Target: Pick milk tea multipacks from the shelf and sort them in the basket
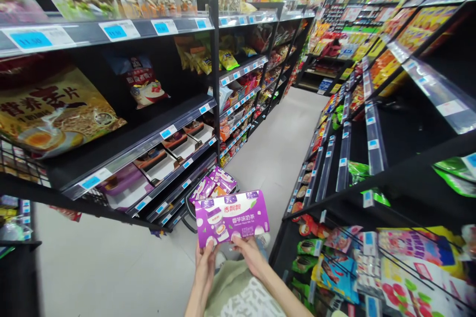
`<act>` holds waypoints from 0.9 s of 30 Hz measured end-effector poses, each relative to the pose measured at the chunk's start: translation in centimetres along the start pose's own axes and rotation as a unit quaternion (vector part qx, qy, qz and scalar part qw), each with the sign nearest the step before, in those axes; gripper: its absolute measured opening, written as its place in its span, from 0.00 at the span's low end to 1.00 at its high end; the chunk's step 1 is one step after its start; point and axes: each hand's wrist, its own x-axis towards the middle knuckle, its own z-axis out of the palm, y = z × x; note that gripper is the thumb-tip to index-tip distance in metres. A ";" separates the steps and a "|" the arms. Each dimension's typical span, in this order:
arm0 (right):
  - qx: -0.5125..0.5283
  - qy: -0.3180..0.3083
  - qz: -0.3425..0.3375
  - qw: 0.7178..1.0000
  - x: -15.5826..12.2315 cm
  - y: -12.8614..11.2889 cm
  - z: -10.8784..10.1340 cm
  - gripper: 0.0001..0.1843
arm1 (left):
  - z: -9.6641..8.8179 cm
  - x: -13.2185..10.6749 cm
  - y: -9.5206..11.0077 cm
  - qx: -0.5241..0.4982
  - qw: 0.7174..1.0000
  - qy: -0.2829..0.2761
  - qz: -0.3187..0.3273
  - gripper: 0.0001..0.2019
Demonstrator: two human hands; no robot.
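Between my two hands I hold a purple and white milk tea box (233, 215) with its printed front facing up at me. My left hand (206, 258) grips its lower left edge, the thumb on the front and the fingers behind. At the bottom edge, right of the middle, my right hand (248, 250) holds it the same way, fingers mostly hidden behind. Just beyond the box, more purple packages (213, 185) sit in a dark basket (190, 218) on the floor, partly covered by the box.
On the left, a black shelf (139, 133) carries an oatmeal bag (55, 109), a red snack bag (143, 81) and open cartons (126, 183) lower down. Snack-filled racks (345, 158) line the right side. A grey floor aisle (282, 124) runs ahead to a display stand (323, 72).
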 end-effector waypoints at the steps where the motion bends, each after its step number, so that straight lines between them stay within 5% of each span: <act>1: 0.001 0.002 0.000 1.000 -0.1 -0.1 0.1 0.26 | 0.0 0.0 0.0 0.002 1.000 -0.002 0.000 0.29; 27: -0.015 0.008 -0.014 1.000 -0.3 0.0 0.2 0.24 | 0.7 -0.7 1.2 0.048 0.998 -0.032 0.001 0.37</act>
